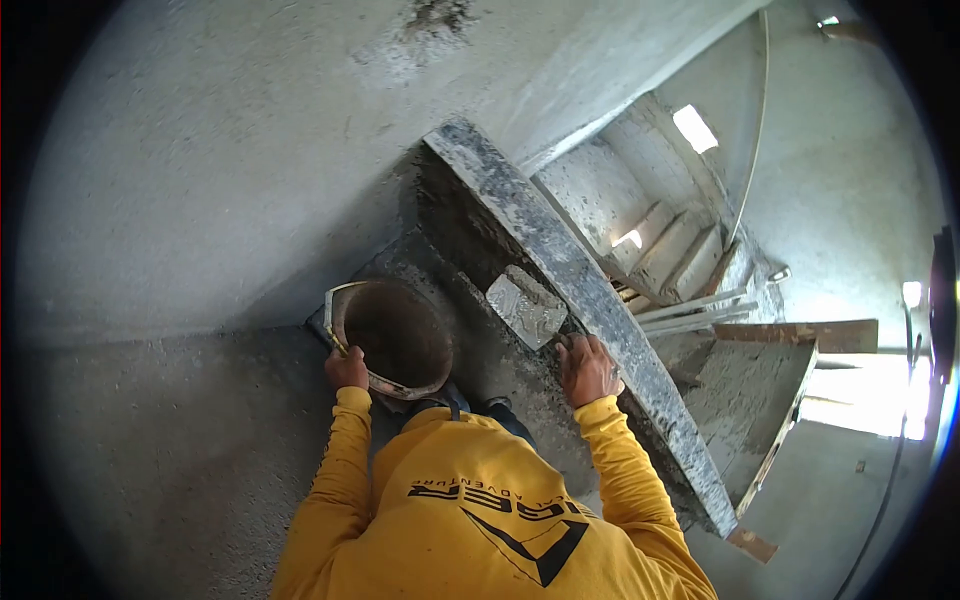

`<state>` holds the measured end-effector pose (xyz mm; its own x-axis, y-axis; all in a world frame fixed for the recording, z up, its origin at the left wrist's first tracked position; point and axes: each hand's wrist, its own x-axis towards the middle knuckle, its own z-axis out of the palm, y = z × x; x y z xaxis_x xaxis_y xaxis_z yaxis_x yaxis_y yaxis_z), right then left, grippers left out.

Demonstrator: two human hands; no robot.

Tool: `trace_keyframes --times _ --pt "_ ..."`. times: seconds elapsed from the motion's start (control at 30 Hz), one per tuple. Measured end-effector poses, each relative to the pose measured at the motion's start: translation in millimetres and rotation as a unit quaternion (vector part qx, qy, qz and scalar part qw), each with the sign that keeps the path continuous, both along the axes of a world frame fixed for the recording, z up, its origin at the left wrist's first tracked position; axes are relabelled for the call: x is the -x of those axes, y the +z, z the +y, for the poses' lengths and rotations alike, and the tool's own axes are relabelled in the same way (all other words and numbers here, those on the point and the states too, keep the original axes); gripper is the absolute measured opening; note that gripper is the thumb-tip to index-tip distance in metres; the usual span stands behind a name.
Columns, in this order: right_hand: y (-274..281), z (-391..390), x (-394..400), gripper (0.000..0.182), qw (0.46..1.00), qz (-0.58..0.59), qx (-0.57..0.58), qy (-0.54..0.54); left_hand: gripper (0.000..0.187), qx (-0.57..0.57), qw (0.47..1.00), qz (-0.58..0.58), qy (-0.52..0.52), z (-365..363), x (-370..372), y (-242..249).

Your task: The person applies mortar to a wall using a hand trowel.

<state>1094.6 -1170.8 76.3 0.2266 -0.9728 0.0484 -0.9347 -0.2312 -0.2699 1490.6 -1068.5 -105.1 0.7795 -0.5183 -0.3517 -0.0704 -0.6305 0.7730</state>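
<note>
My left hand [347, 367] is closed on the handle of a round bucket [405, 385], at its left side. The bucket stands tilted toward me, and its dark inside shows no clear contents. My right hand [588, 370] is closed around the grip of a trowel [520, 312], most of the grip hidden by my fingers. Wet grey mortar [535, 285] lies along the far edge of the shiny blade. The trowel is over a rough recess beside a long board [580, 270], and my right hand is close to that board.
A plastered wall [230, 170] rises ahead and to the left. Beyond the board, concrete stairs [675, 255] go down, with loose wooden strips [695, 312] across them. A landing edged with planks [800, 335] lies to the right. Rough concrete floor [200, 440] spreads at left.
</note>
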Motion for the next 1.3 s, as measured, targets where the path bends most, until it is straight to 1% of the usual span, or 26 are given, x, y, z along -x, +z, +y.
trace_keyframes --times 0.17,0.23,0.3,0.33,0.37,0.43,0.47,0.5,0.57,0.6,0.63,0.67,0.7,0.77,0.83,0.9,0.93,0.97,1.0,1.03,1.07,1.13,1.2,1.23,1.27,1.3 --pt "10.8 -22.6 -60.6 0.024 0.996 -0.015 0.005 0.088 0.035 0.021 0.999 0.016 0.041 22.5 -10.5 -31.0" --pt "11.4 -29.1 -87.4 0.025 0.989 -0.046 0.021 0.14 0.035 0.026 0.998 0.019 0.061 26.1 -10.1 -29.8" --pt "32.9 -36.3 -120.0 0.023 0.979 -0.073 -0.076 0.175 0.035 0.027 0.996 0.027 0.08 23.3 -7.6 -6.9" --pt "41.3 -41.5 -135.4 0.023 0.97 -0.086 -0.124 0.191 0.035 0.036 0.996 0.016 0.084 25.5 -9.7 -12.8" --pt "42.0 -49.5 -148.0 0.025 0.955 -0.132 -0.146 0.221 0.036 0.044 0.995 0.006 0.088 31.1 -10.8 -23.0" --pt "32.5 -78.9 -164.5 0.029 0.922 -0.149 -0.274 0.23 0.036 0.051 0.994 -0.01 0.096 40.8 -13.6 -37.5" --pt "24.7 -97.3 -173.1 0.03 0.9 -0.155 -0.335 0.233 0.036 0.05 0.994 -0.017 0.1 44.3 -16.1 -44.1" --pt "15.0 -119.6 -178.4 0.032 0.868 -0.191 -0.402 0.222 0.037 0.051 0.993 -0.024 0.105 43.1 -18.3 -47.9" --pt "-44.0 -172.4 -168.4 0.032 0.904 -0.228 -0.274 0.237 0.037 0.064 0.992 -0.011 0.112 38.7 -21.8 -37.6" --pt "-60.8 -187.9 -167.1 0.032 0.987 -0.016 -0.106 0.12 0.036 0.065 0.992 -0.003 0.112 42.9 -19.6 -30.1" --pt "-70.7 -201.2 -152.1 0.034 0.995 -0.047 -0.001 0.086 0.035 0.063 0.991 -0.003 0.119 52.7 -17.3 -24.1" --pt "-67.2 -195.8 -131.1 0.032 0.979 -0.114 0.031 0.166 0.035 0.07 0.989 -0.007 0.129 52.0 -18.0 -19.7" --pt "-62.3 -183.7 -112.7 0.031 0.973 -0.165 -0.039 0.158 0.034 0.081 0.987 -0.01 0.142 46.5 -19.5 -18.3" --pt "-6.4 -133.6 -104.0 0.029 0.968 -0.157 -0.136 0.14 0.031 0.074 0.985 0.013 0.158 49.4 -19.1 -22.0" --pt "0.3 -97.9 -84.2 0.033 0.961 -0.167 -0.19 0.108 0.029 0.07 0.985 0.009 0.158 46.7 -23.2 -33.4" --pt "-1.1 -76.0 -73.7 0.031 0.968 -0.11 -0.203 0.099 0.027 0.064 0.99 -0.021 0.125 48.3 -27.5 -49.1" --pt "0.1 -59.9 -61.6 0.029 0.973 -0.084 -0.204 0.072 0.027 0.077 0.992 -0.021 0.099 46.3 -29.9 -44.0" --pt "2.1 -44.8 -55.1 0.032 0.971 -0.09 -0.218 0.038 0.028 0.092 0.994 -0.014 0.058 44.0 -30.0 -38.5" --pt "1.9 -30.0 -51.4 0.035 0.968 -0.099 -0.231 -0.008 0.029 0.095 0.993 -0.049 0.05 47.0 -32.5 -45.7" --pt "-3.0 -15.6 -45.9 0.037 0.971 -0.099 -0.216 -0.014 0.03 0.102 0.991 -0.083 0.039 38.7 -37.1 -47.5" --pt "-7.7 -2.5 -38.2 0.039 0.974 -0.098 -0.205 -0.018 0.033 0.076 0.996 -0.047 -0.017 23.7 -36.0 -0.1" --pt "3.3 21.2 -27.7 0.039 0.961 -0.14 -0.236 -0.041 0.033 0.082 0.99 -0.043 -0.111 12.1 -55.0 16.5" --pt "4.7 44.9 -19.5 0.04 0.94 -0.17 -0.28 -0.091 0.032 0.07 0.991 -0.032 -0.11 -16.0 -41.2 76.2" --pt "12.0 47.5 -22.8 0.04 0.929 -0.184 -0.302 -0.104 0.032 0.07 0.986 -0.034 -0.145 -32.1 -53.5 99.7" --pt "7.0 60.4 -15.1 0.04 0.932 -0.224 -0.263 -0.107 0.031 0.072 0.982 -0.037 -0.173 -40.4 -53.7 116.9" --pt "-2.9 78.4 -9.2 0.039 0.933 -0.262 -0.221 -0.109 0.033 0.108 0.975 -0.023 -0.192 -48.5 -41.5 143.6"
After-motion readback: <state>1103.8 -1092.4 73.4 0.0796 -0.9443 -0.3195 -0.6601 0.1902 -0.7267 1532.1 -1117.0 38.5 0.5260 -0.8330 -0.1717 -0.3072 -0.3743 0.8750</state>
